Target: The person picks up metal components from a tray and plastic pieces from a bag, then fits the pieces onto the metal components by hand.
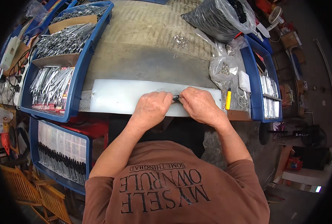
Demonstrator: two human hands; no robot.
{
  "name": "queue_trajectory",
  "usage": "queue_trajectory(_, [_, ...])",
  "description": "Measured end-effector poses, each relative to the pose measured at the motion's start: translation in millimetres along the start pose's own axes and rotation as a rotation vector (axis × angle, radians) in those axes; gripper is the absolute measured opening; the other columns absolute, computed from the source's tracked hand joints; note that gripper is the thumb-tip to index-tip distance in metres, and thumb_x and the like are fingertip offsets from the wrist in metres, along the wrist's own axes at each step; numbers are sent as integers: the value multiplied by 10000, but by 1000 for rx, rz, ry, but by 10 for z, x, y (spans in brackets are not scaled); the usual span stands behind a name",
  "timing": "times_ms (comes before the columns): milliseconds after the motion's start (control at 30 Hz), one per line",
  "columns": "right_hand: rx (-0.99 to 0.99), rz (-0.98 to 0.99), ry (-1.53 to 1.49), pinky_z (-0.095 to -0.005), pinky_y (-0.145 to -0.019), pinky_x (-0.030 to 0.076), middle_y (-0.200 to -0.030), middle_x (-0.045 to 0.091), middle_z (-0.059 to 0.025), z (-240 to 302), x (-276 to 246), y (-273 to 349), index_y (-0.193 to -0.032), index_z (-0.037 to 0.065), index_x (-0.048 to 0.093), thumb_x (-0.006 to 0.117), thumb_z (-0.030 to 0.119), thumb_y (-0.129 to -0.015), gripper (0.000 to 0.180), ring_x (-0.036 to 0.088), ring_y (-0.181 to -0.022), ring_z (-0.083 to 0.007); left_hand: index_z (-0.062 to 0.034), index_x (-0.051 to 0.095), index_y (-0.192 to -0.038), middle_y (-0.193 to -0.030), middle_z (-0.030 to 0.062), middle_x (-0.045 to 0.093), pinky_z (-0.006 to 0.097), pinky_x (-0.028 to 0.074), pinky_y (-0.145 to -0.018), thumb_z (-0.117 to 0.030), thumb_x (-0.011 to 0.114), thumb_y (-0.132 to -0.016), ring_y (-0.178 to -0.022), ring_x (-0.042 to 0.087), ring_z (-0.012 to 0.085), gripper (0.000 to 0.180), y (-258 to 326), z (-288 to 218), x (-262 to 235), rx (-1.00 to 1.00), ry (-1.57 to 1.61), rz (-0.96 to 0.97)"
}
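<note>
My left hand (153, 107) and my right hand (203, 105) meet over a pale white board (117, 97) at the table's near edge. Both are closed, thumbs and fingers pinched from either side on a small black part (176, 98). Only a short dark length of it shows between the fingertips; my fingers cover its ends, so its exact kind is unclear. To the right of my right hand lies a yellow-handled tool (228, 99), its dark tip pointing away from me.
Left stands a blue tray (76, 80) of thin metal rods and black-ended pieces. A lower blue tray (87, 156) carries black-topped rods in a row. Right are a blue tray (252, 74) of silver rods, a plastic bag of small metal parts (222, 68), and a big bag of dark pieces (211, 20).
</note>
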State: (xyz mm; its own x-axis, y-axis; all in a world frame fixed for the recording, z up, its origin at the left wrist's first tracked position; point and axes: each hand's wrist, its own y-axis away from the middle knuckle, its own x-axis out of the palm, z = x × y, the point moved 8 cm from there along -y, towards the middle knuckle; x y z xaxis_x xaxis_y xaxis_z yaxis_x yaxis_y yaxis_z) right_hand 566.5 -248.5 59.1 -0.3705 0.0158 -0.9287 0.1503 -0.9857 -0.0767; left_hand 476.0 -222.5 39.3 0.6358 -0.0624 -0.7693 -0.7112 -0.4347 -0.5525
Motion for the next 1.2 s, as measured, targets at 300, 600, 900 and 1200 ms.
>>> queue_trajectory(300, [54, 56, 71, -417, -606, 429, -713, 555, -159, -18, 42, -28, -757, -1, 527, 554, 134, -775, 138, 549, -689, -348, -51, 502, -790, -587, 57, 471, 322, 429, -450, -138, 613, -714, -519, 530, 210, 160, 18, -7, 9, 10, 0, -3])
queue_trajectory(600, [175, -77, -170, -361, -582, 414, -709, 541, -137, -208, 26, -9, -771, -2, 515, 629, 122, -736, 172, 533, -655, -285, -54, 519, -792, -605, 58, 497, 324, 435, -456, -148, 609, -722, -533, 544, 212, 148, 21, 14, 31, -1, 8, 3])
queue_trajectory(900, [202, -53, -448, -356, -665, 445, -836, 596, -165, -332, 100, 66, -912, -14, 587, 569, 186, -810, 225, 577, -786, -300, -55, 514, -784, -603, 56, 501, 327, 438, -458, -148, 615, -730, -529, 546, 215, 148, -7, 37, -16, -29, 62, -7])
queue_trajectory(1200, [225, -89, -476, -355, -633, 451, -773, 615, -164, -246, 180, 62, -870, 1, 625, 543, 205, -838, 222, 591, -715, -306, -56, 505, -771, -579, 56, 487, 330, 436, -460, -145, 627, -717, -522, 538, 225, 161, 9, 18, -31, -26, 86, -24])
